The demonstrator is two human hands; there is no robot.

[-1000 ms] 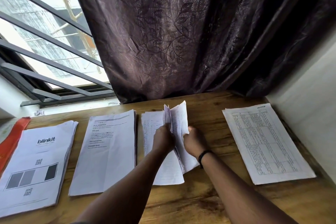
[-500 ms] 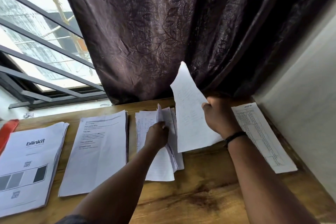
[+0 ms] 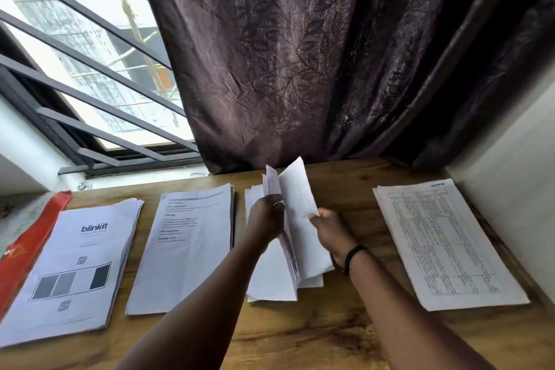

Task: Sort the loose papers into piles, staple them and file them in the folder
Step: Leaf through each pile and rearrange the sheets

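The left hand grips a few lifted sheets of the middle pile, fingers curled round their raised edge. The right hand pinches the right edge of one loose sheet, which stands tilted up off the pile with its top corner toward the curtain. The two hands sit close together, the sheet between them.

That pile lies with its long side running away from the person, toward the window end of the wooden table. The others lie the same way: a text pile just to its left, a pile with a printed logo further left, and a pile of tables well apart on the right, near the wall. A red folder lies at the far left edge. Bare wood shows between the middle pile and the right one, and along the near edge.
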